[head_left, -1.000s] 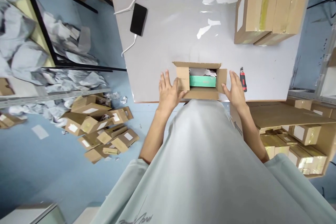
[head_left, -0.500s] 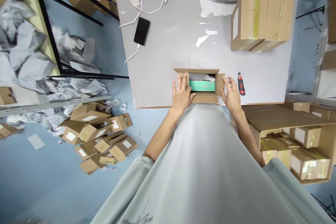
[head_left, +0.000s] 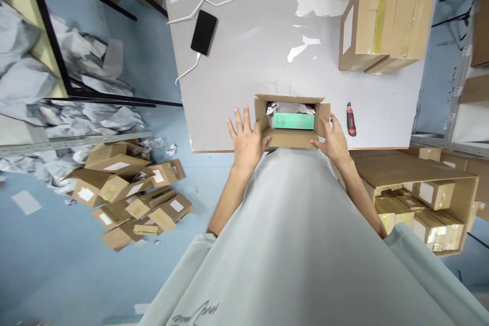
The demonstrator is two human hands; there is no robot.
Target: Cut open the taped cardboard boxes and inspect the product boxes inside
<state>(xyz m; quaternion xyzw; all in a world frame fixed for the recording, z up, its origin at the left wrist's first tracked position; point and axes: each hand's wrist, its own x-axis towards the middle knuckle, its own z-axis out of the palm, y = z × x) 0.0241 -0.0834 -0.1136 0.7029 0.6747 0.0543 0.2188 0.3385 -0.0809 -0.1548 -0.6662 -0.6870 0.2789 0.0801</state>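
A small open cardboard box (head_left: 291,137) sits at the near edge of the grey table (head_left: 244,66). Inside it lie a green carton (head_left: 293,121) and crumpled white paper (head_left: 284,108). My left hand (head_left: 246,137) rests beside the box's left wall, fingers spread, thumb against the near flap. My right hand (head_left: 334,140) presses on the box's right side, fingers curled around the right flap and near corner.
A red utility knife (head_left: 350,119) lies right of the box. Two taped cartons (head_left: 385,20) stand at the far right; a black phone (head_left: 204,32) with white cable lies far left. Flattened and small boxes (head_left: 130,188) litter the floor; an open carton of boxes (head_left: 424,198) stands at my right.
My left hand slid off the left flap to the outside of the box. My right hand closed in onto the right flap. The left flap now stands upright.
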